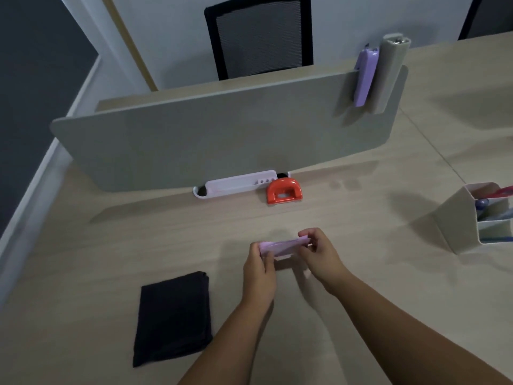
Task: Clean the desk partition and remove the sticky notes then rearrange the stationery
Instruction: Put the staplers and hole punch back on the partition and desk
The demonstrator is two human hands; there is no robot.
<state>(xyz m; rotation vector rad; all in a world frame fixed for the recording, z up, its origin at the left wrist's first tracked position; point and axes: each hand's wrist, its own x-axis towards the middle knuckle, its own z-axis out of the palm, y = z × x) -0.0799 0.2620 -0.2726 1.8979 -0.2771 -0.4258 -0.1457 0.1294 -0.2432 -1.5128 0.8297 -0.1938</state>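
A small stack of pink sticky notes (281, 246) is held just above the desk between both hands. My left hand (259, 269) pinches its left end and my right hand (319, 254) pinches its right end. The grey desk partition (211, 140) stands upright across the desk behind them, its face bare. A purple stapler (365, 76) hangs at the partition's upper right next to a grey holder (388, 76). A folded black cloth (172, 315) lies flat on the desk to the left of my left forearm.
A white tray (238, 184) and a red hole punch (283, 190) sit at the partition's foot. A beige pen organizer (460, 220) with pens stands at the right edge. A black mesh chair (259, 37) is beyond the desk. The desk's left edge drops off.
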